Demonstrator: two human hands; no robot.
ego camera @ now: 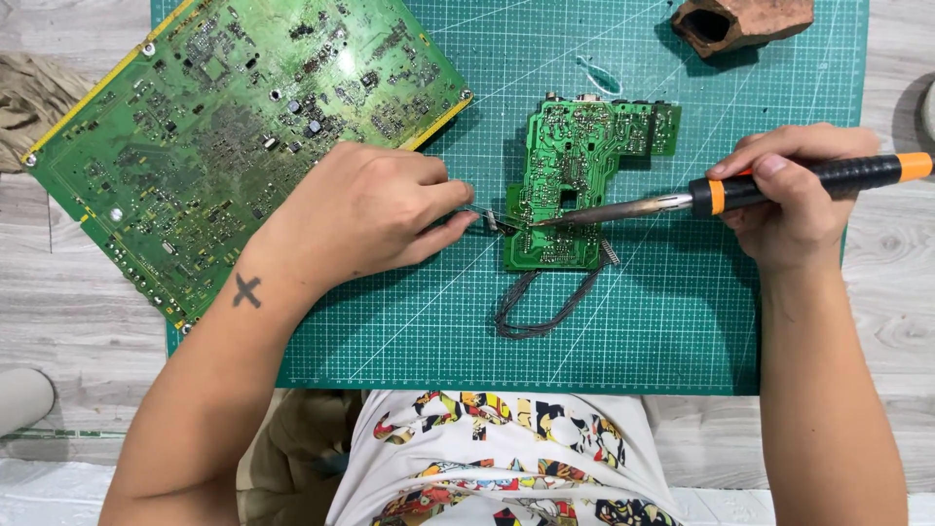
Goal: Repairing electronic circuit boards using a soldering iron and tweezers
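Observation:
A small green circuit board [570,166] lies on the green cutting mat [682,312], a loop of grey wires [545,310] trailing from its near edge. My right hand [794,200] holds a black and orange soldering iron [779,183], its metal tip resting on the board's lower left part. My left hand [365,214] rests on the mat just left of the board and pinches thin metal tweezers [477,216], whose points reach the board's left edge near the iron's tip.
A large green circuit board [234,127] lies tilted over the mat's far left corner. A brown hollow block [740,21] sits at the far right of the mat. Crumpled beige cloth [29,93] lies at the left on the grey wood-pattern surface.

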